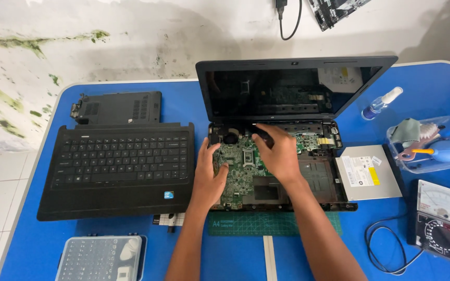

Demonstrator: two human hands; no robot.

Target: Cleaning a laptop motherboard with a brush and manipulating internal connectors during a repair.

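An opened black laptop (292,88) sits at the table's middle with its keyboard deck removed, exposing the green motherboard (240,174). My left hand (208,174) rests on the board's left edge, fingers curled against it, holding nothing I can make out. My right hand (277,153) lies over the upper middle of the board, fingertips pressed near the black fan area (229,138); whether it grips a part I cannot tell. The screen stands upright behind both hands.
The removed keyboard deck (118,166) and a black bottom cover (116,106) lie to the left. An optical drive (366,171), a clear tray of cleaning tools (433,145), a spray bottle (381,103) and a multimeter (444,218) sit to the right. A screwdriver bit case (100,257) is near the front.
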